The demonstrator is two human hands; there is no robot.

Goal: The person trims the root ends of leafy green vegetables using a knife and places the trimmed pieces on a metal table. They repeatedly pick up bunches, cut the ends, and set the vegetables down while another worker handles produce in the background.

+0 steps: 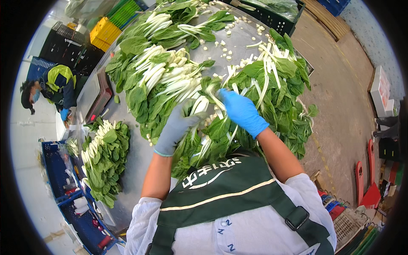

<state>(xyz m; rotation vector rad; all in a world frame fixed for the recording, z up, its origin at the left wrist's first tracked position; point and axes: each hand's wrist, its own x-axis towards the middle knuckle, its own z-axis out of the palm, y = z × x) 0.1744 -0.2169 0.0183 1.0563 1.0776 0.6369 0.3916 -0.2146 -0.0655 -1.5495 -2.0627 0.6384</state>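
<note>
My left hand (180, 126), in a grey knit glove, grips a head of bok choy (200, 105) with its white stalks pointing up and away. Close by on the right, my right hand (243, 111) wears a blue glove and is curled on a pale-stalked leaf (211, 88); its fingertips are blurred. A broad pile of bok choy (172, 73) lies beyond my left hand, white stalk ends facing right. Loose leaves and stalks (277, 76) are heaped to the right of my hands. More leaves lie beneath them, against my apron (220, 188).
Cut stem ends (228, 54) are scattered over the metal table (130, 159). Another bok choy stack (106, 159) lies left, near a scale (98, 95). A dark crate (287, 19) stands at the far edge. Blue bins (59, 172) and a masked person (57, 86) are left; a red pallet jack (369, 191) is right.
</note>
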